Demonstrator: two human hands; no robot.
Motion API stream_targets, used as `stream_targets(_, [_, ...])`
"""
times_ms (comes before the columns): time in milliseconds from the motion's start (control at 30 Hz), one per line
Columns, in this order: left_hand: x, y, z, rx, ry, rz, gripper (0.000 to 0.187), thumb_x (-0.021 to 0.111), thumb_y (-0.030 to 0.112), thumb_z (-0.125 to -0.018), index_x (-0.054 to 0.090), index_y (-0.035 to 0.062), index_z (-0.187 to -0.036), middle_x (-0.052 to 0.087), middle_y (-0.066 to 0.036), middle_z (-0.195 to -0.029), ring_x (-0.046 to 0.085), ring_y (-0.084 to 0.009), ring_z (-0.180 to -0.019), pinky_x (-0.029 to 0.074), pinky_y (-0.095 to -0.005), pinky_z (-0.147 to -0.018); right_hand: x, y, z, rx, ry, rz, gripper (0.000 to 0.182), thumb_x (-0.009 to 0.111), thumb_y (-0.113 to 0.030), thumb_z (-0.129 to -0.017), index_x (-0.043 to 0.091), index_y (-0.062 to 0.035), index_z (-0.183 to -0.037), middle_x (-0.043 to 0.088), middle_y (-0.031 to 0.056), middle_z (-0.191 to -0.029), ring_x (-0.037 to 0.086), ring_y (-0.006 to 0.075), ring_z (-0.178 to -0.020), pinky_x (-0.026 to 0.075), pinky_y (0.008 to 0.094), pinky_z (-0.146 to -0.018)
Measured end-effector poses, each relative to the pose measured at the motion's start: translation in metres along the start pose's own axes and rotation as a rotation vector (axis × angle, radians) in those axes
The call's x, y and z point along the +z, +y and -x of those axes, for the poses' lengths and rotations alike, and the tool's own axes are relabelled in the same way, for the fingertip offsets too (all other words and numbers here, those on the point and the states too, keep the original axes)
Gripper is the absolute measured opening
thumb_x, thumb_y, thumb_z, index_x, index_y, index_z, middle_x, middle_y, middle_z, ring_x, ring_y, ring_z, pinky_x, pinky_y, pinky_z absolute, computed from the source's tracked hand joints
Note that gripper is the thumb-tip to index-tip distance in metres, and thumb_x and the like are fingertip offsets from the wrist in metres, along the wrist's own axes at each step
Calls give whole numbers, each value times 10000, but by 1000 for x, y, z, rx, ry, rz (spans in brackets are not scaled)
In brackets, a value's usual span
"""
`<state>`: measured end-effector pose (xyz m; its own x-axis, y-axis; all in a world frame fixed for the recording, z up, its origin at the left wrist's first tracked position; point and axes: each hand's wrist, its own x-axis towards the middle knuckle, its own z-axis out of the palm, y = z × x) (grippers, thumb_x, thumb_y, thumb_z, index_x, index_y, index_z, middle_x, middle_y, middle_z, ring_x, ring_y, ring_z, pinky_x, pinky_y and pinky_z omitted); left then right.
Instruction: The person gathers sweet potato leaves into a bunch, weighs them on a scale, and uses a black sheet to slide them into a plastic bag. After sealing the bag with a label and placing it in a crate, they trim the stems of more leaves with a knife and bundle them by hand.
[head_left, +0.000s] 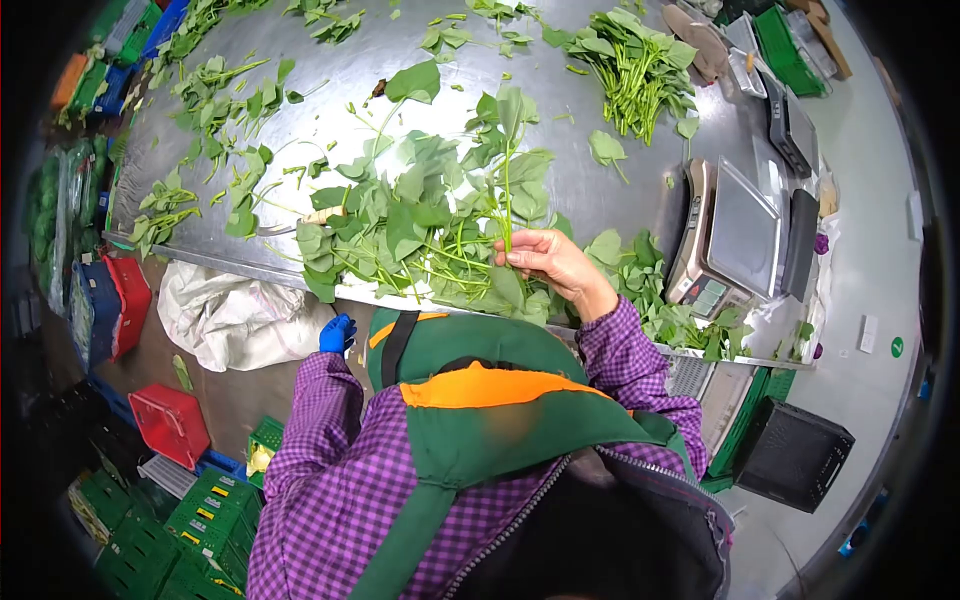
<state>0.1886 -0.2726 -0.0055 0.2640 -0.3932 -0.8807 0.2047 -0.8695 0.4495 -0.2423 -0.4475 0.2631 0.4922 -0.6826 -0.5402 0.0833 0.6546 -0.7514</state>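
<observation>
Stem (507, 190) pinched in your right hand (545, 262) over the leafy pile (405, 222) on the bench (545, 105); left hand (338, 334) curled, can't tell if it's gripping. Looks like sorting; next move probably wants a light hold.

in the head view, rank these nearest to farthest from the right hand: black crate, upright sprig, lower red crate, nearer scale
From the right hand:
1. Upright sprig, held in it.
2. Nearer scale, off to its right.
3. Black crate, lower right of the view.
4. Lower red crate, far lower left.
</observation>
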Motion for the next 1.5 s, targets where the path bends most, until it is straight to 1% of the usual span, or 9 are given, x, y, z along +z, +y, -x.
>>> stream_targets(333, [-39,18,8,79,131,149,437,549,312,-912,499,142,-1311,626,-63,-1198,616,-216,-1037,475,-378,-817,-23,16,-11,-32,-196,540,341,696,-165,-808,649,2,-1101,700,85,-903,647,162,-801,520,283,-759])
stream_targets(633, [-137,98,18,555,611,519,421,510,139,-907,486,97,-1325,554,-160,-1295,537,-293,-1173,400,-449,-952,-108,-5,-85,-363,874,875,603,670,-190,-786,437,-36,-1319,524,212,-1203,576,368,-986,478,418,-865])
stream_targets(700, [-108,146,44,680,639,449,401,482,155,-939,484,74,-1332,541,-164,-1311,520,-284,-1199,373,-431,-995,-111,17,-116,-439,882,975,560,677,-181,-768,471,-17,-1262,548,223,-1164,570,388,-985,476,436,-858])
stream_targets(767, [-79,190,56,771,619,409,397,479,160,-947,484,65,-1333,547,-157,-1303,525,-268,-1188,377,-410,-993,-72,1,-113,-270,444,818,421,652,-187,-766,518,2,-1118,608,229,-1027,587,374,-958,480,433,-842])
stream_targets(867, [8,263,93,936,418,124,398,504,178,-947,499,53,-1324,587,-103,-1236,556,-189,-1099,408,-336,-948,-22,28,-115,-93,-200,775,609,649,-235,-790,453,-33,-1330,583,212,-1189,580,313,-1076,458,405,-910])
stream_targets(967, [122,320,110,963,137,-44,383,508,169,-939,525,43,-1301,587,-90,-1228,562,-177,-1084,421,-322,-935,-17,33,-105,-394,-334,983,576,653,-245,-792,480,-33,-1299,535,196,-1258,536,306,-1134,436,414,-936])
stream_targets(1200, [400,387,128,819,-631,-171,398,553,204,-919,546,4,-1263,610,-95,-1182,592,-180,-1047,467,-295,-893,-116,-45,-48,-369,385,618,461,647,-200,-835,535,-33,-1250,618,168,-1106,588,269,-1054,440,372,-937])
stream_targets(1333, [505,414,114,564,-728,-126,480,624,276,-898,521,5,-1280,620,-132,-1171,592,-204,-1058,470,-309,-860,-219,-46,-38,-352,828,292,398,610,-190,-888,551,-6,-1235,623,112,-1174,596,165,-1030,459,291,-900])
stream_targets(1500, [581,447,77,357,-685,-254,595,647,440,-854,524,17,-1253,619,-132,-1132,602,-225,-1012,461,-360,-907,-331,-82,-71,-428,1170,124,540,597,-305,-894,506,97,-1243,590,243,-1200,592,268,-1089,453,349,-925])
